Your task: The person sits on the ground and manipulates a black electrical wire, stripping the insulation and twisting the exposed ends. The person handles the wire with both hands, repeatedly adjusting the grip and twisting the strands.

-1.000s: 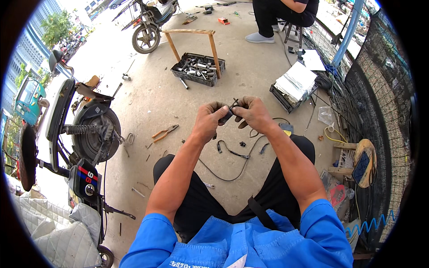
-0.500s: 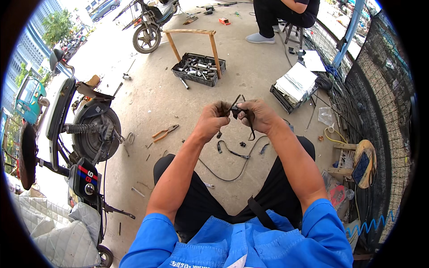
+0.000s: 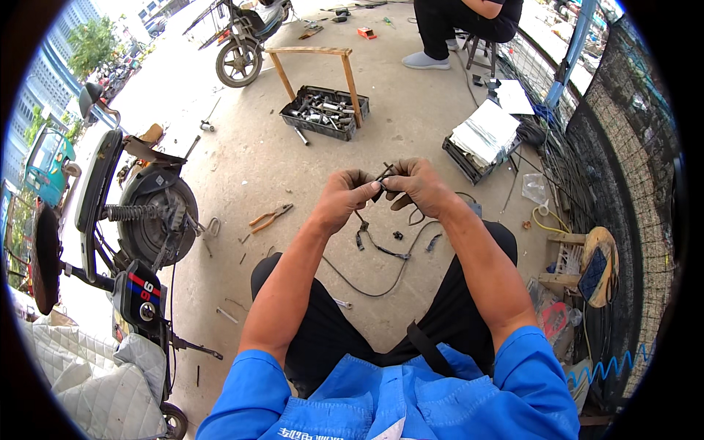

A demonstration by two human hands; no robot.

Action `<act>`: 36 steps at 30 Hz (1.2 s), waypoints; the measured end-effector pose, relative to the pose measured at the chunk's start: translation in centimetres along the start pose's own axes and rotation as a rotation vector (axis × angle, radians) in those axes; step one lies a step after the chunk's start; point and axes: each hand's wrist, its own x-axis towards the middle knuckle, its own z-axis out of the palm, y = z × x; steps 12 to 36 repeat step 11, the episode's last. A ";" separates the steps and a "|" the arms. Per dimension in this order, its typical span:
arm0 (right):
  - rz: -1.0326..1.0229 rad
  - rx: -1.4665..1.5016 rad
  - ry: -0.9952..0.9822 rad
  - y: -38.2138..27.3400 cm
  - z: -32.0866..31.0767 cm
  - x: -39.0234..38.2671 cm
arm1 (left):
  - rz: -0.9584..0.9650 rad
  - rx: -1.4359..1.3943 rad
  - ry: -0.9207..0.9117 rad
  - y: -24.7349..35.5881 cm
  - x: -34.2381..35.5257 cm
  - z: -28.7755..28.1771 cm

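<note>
Out in front of my knees, my left hand and my right hand meet, fingertips nearly touching. Both pinch a piece of black cable, whose thin ends poke up between them. Much of it is covered by the fingers, so its exact form is unclear. A short wire end with a small connector hangs below the left hand. On the concrete beneath lie a long looped black cable, a short wire with connectors and a small black part.
Orange-handled pliers lie at the left, near a partly dismantled scooter. Ahead stands a black crate of tools with a wooden handle. Papers fill a crate at the right, beside mesh fencing. A seated person is at the far right.
My hands have drawn closer together, the right shifting left. The dark strip that hung below the right hand no longer shows there, and the fingers now cover more of the cable.
</note>
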 end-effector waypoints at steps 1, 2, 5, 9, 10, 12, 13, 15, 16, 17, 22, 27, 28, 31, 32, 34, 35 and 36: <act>-0.027 -0.056 0.006 0.1 0.0 0.1 | -0.039 -0.055 -0.015 0.2 0.0 -0.1; -0.055 -0.113 0.012 0.2 0.0 0.1 | -0.064 -0.128 -0.027 0.0 0.1 -0.3; -0.096 -0.279 0.053 0.8 -0.2 0.5 | -0.126 -0.255 -0.046 -0.5 0.5 -0.6; -0.096 -0.393 0.070 0.3 0.4 0.0 | -0.144 -0.118 -0.013 -0.6 0.4 -0.5; -0.091 -0.402 0.068 0.4 0.3 0.1 | -0.141 -0.068 -0.006 -0.6 0.4 -0.3; -0.086 -0.411 0.065 0.9 0.0 0.4 | -0.142 -0.068 -0.009 -0.6 0.4 -0.2; -0.086 -0.411 0.065 0.9 0.0 0.4 | -0.142 -0.068 -0.009 -0.6 0.4 -0.2; -0.086 -0.411 0.065 0.9 0.0 0.4 | -0.142 -0.068 -0.009 -0.6 0.4 -0.2; -0.086 -0.411 0.065 0.9 0.0 0.4 | -0.142 -0.068 -0.009 -0.6 0.4 -0.2; -0.086 -0.411 0.065 0.9 0.0 0.4 | -0.142 -0.068 -0.009 -0.6 0.4 -0.2; -0.086 -0.411 0.065 0.9 0.0 0.4 | -0.142 -0.068 -0.009 -0.6 0.4 -0.2; -0.086 -0.411 0.065 0.9 0.0 0.4 | -0.142 -0.068 -0.009 -0.6 0.4 -0.2; -0.086 -0.411 0.065 0.9 0.0 0.4 | -0.142 -0.068 -0.009 -0.6 0.4 -0.2; -0.086 -0.411 0.065 0.9 0.0 0.4 | -0.142 -0.068 -0.009 -0.6 0.4 -0.2; -0.086 -0.411 0.065 0.9 0.0 0.4 | -0.142 -0.068 -0.009 -0.6 0.4 -0.2; -0.086 -0.411 0.065 0.9 0.0 0.4 | -0.142 -0.068 -0.009 -0.6 0.4 -0.2; -0.086 -0.411 0.065 0.9 0.0 0.4 | -0.142 -0.068 -0.009 -0.6 0.4 -0.2; -0.086 -0.411 0.065 0.9 0.0 0.4 | -0.142 -0.068 -0.009 -0.6 0.4 -0.2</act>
